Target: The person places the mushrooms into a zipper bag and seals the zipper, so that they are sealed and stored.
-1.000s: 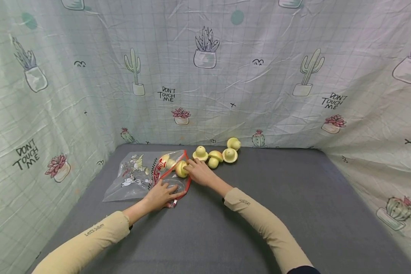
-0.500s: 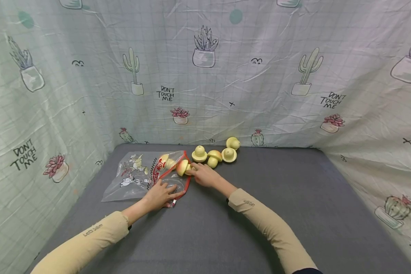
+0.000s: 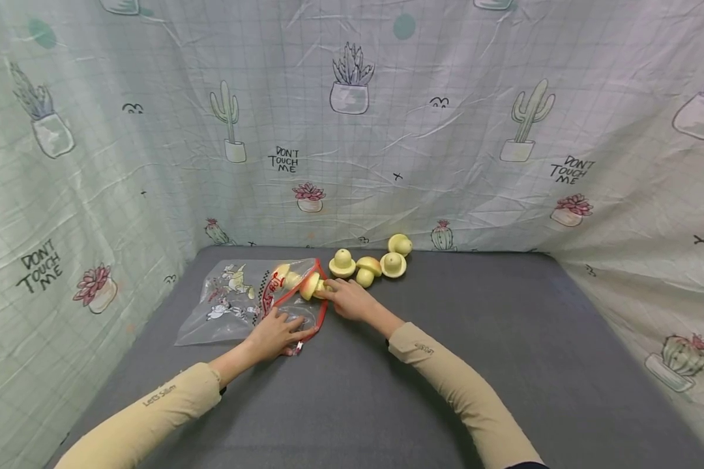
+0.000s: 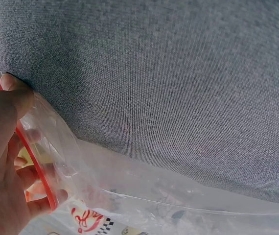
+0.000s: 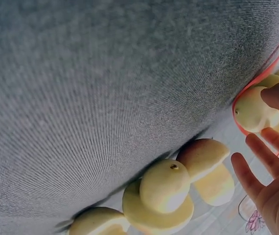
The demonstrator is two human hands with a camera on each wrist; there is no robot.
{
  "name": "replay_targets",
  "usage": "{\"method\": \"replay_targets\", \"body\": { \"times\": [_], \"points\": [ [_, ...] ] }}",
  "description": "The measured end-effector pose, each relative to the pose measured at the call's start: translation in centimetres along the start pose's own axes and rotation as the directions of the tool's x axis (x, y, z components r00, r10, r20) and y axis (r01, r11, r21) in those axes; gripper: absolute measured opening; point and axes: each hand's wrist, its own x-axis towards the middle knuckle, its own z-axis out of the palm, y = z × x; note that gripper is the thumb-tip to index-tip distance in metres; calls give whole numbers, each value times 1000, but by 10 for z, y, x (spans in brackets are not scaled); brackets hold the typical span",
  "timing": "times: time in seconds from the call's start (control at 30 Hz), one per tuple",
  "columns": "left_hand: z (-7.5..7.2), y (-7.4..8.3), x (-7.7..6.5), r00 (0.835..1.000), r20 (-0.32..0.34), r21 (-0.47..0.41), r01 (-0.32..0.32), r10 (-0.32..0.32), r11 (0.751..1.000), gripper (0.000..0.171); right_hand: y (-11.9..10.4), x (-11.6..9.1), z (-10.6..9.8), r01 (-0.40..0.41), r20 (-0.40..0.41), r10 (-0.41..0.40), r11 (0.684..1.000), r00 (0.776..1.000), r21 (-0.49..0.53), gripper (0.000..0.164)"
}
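A clear plastic zip bag [image 3: 229,309] with red edging and printed cartoon figures lies flat at the table's left. My left hand [image 3: 276,335] grips the near side of its mouth; in the left wrist view the thumb bends over the red zip strip [image 4: 36,164], with fingers behind it. At the opening, my right hand [image 3: 352,299] pinches a toy mushroom [image 3: 309,285] by its stem, its red-and-yellow cap pointing left into the bag. Another yellow mushroom [image 3: 291,279] shows through the plastic deeper inside. In the right wrist view, thumb and forefinger meet the held mushroom [image 5: 252,112] while other fingers spread.
Several more toy mushrooms sit right of the bag near the table's back edge: one cap-down [image 3: 343,263], one on its side [image 3: 368,270], another [image 3: 394,265] and the farthest [image 3: 400,244]. A cactus-printed curtain [image 3: 352,163] rises behind the grey table [image 3: 504,339].
The pinched mushroom has turned so its red cap points into the bag, then shifted slightly left. My right hand has drawn back a little rightward; the left hand stays at the mouth.
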Motion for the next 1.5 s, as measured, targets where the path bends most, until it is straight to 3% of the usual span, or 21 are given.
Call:
{"method": "replay_targets", "body": {
  "times": [0.5,0.67,0.87,0.97,1.5],
  "points": [
    [-2,-1,0,1000,3,32,-14,14,999,63,-6,7,3,-65,40,67,997,997,-44,49],
    [-1,-1,0,1000,-3,45,-19,19,999,64,-1,12,18,-30,-21,29,999,999,-38,50],
    [1,0,1,1000,-4,45,-27,27,999,63,-2,15,19,-22,-44,19,997,999,-73,50],
    [1,0,2,1000,4,44,-28,27,999,63,-7,15,9,-44,-16,42,994,999,-101,51],
    [5,0,4,1000,6,29,-17,17,999,64,-11,25,5,-70,75,83,985,994,-155,63]
  ]
}}
